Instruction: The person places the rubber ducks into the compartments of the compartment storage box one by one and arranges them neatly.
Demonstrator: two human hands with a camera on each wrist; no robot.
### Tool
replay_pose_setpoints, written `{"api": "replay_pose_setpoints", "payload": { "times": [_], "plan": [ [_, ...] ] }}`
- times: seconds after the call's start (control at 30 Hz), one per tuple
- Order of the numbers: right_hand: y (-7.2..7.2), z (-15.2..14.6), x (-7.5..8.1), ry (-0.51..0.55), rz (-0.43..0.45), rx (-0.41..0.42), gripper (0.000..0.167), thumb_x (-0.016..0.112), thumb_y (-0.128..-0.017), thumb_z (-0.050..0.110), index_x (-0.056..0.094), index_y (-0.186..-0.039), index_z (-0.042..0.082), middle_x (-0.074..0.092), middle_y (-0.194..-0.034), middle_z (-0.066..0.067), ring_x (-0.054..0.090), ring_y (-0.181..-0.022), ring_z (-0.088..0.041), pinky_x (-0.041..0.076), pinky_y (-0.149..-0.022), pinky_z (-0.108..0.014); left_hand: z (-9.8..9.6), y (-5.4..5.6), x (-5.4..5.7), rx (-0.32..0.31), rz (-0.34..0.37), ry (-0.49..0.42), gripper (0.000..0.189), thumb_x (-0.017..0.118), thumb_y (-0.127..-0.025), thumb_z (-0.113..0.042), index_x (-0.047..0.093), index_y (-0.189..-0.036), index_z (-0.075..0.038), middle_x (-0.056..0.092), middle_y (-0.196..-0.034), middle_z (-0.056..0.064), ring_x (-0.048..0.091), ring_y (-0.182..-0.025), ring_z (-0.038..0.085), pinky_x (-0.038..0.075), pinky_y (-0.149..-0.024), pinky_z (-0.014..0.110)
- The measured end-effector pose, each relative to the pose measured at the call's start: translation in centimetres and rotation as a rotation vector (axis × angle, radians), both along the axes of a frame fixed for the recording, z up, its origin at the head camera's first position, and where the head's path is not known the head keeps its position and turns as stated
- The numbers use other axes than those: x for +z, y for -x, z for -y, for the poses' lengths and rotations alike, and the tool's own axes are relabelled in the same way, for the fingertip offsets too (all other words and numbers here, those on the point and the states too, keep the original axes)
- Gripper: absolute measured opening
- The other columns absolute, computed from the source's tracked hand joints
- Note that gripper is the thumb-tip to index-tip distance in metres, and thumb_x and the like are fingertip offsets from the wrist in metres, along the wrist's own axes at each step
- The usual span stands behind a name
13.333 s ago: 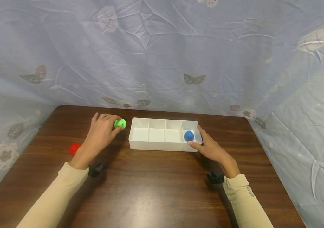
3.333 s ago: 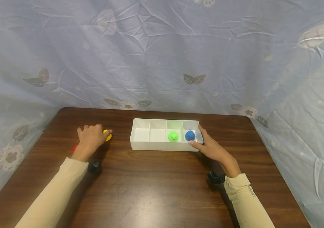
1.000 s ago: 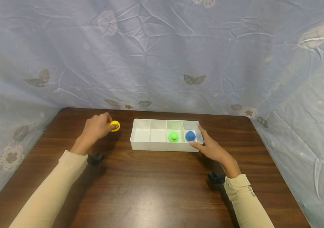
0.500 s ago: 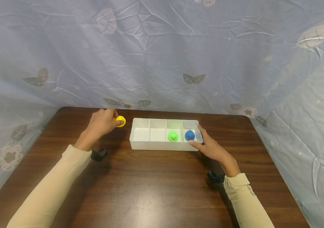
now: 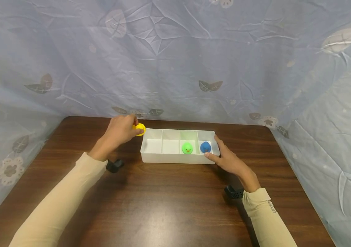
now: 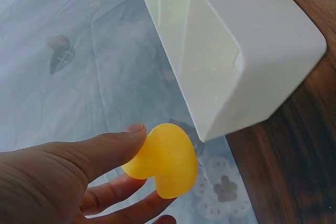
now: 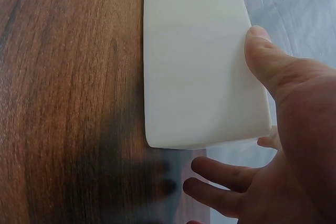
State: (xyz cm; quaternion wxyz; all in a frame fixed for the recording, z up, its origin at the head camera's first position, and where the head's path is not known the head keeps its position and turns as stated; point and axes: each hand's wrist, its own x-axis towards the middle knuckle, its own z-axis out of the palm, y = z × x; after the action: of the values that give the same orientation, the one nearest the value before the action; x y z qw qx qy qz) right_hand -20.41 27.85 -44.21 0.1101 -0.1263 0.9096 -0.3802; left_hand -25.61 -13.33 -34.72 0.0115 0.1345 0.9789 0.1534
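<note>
In the head view, a yellow rubber duck [image 5: 140,129] is pinched between the thumb and fingers of my left hand [image 5: 119,131], just off the back left corner of a white divided box [image 5: 175,158]. The left wrist view shows the duck [image 6: 176,162] beside the box's open top, held up off the table. A green duck [image 5: 187,148] sits in the third compartment from the left, and a blue one [image 5: 205,147] in the rightmost. My right hand [image 5: 229,160] rests at the box's right end, thumb on the front rim, other fingers fairly straight.
The box stands on a dark brown wooden table [image 5: 163,199]. Pale blue patterned cloth [image 5: 175,68] hangs behind and at both sides. Both wrists carry black straps. The red object seen earlier at the left is not visible; my left arm covers that area.
Earlier, the green duck went from my left hand into the third compartment. Since then my left hand has picked up the yellow duck and carried it right to the box. My right hand has stayed put.
</note>
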Motion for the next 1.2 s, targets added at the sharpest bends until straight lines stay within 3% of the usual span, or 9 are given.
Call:
{"api": "replay_pose_setpoints", "payload": {
  "times": [0.23,0.43,0.7,0.93,1.2],
  "plan": [
    [0.0,-0.1,0.0,-0.004,0.005,-0.005,0.101,0.060,-0.108,0.047,-0.006,-0.170,0.003,0.000,-0.179,-0.026,0.007,-0.166,-0.049,0.015,-0.131,-0.070,-1.9,0.3,0.5,-0.050,0.017,-0.006,0.036,0.077,-0.099,-0.033,0.067,-0.113,-0.002,0.075,-0.100,0.014,0.061,-0.078,0.024,0.053,-0.076,0.042],
    [0.0,-0.2,0.0,-0.011,0.010,-0.005,0.101,0.060,-0.108,0.048,-0.006,-0.171,0.005,-0.002,-0.179,-0.024,0.005,-0.166,-0.048,0.014,-0.132,-0.070,-3.7,0.4,0.9,-0.097,0.016,0.001,0.037,0.078,-0.098,-0.035,0.068,-0.114,-0.003,0.075,-0.101,0.013,0.059,-0.080,0.025,0.050,-0.078,0.041],
    [0.1,-0.2,0.1,-0.014,-0.002,-0.005,0.101,0.060,-0.108,0.048,-0.006,-0.171,0.004,-0.001,-0.179,-0.025,0.007,-0.166,-0.049,0.015,-0.131,-0.070,-5.6,0.4,1.1,-0.170,0.033,0.023,0.038,0.080,-0.097,-0.036,0.069,-0.115,-0.005,0.076,-0.098,0.010,0.057,-0.074,0.022,0.048,-0.072,0.036],
    [0.0,-0.3,-0.2,-0.018,0.000,-0.001,0.101,0.059,-0.108,0.049,-0.005,-0.170,0.003,-0.002,-0.179,-0.024,0.006,-0.166,-0.049,0.015,-0.131,-0.070,-6.8,0.4,0.5,-0.261,0.062,0.031,0.037,0.079,-0.098,-0.033,0.068,-0.118,-0.004,0.077,-0.098,0.009,0.057,-0.069,0.018,0.049,-0.075,0.036],
    [0.0,-0.3,-0.3,-0.017,-0.014,-0.004,0.101,0.061,-0.107,0.048,-0.004,-0.171,0.004,-0.001,-0.179,-0.024,0.008,-0.166,-0.049,0.016,-0.131,-0.070,-7.8,0.9,-0.4,-0.318,0.075,0.032,0.038,0.080,-0.098,-0.032,0.069,-0.121,-0.004,0.077,-0.107,0.008,0.063,-0.080,0.020,0.053,-0.078,0.037]
  ]
}}
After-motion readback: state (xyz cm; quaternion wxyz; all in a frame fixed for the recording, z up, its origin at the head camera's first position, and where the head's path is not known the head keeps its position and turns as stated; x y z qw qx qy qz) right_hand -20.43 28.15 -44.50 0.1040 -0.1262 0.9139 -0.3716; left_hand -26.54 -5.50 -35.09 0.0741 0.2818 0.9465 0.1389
